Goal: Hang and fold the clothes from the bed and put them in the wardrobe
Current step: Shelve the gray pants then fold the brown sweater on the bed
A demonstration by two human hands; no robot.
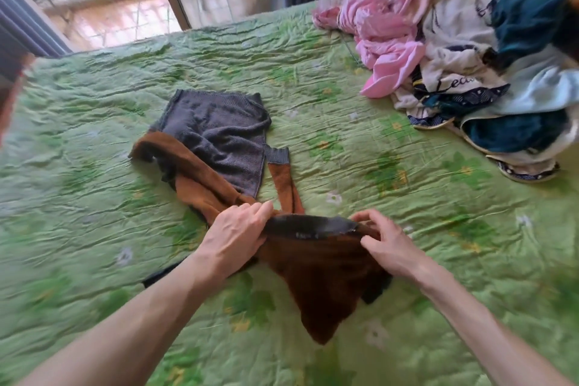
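Brown-and-grey knit sweater (219, 147) lay on green bedspread (360, 182); left hand (238, 235) and right hand (385, 244) pinched its dark neckband (310, 226) with curled fingers. Unfolded clothes pile (454, 56) well apart.

Two bare forearms, no sleeves visible. Left hand (238, 229) and right hand (387, 244): no rings, watch or gloves.
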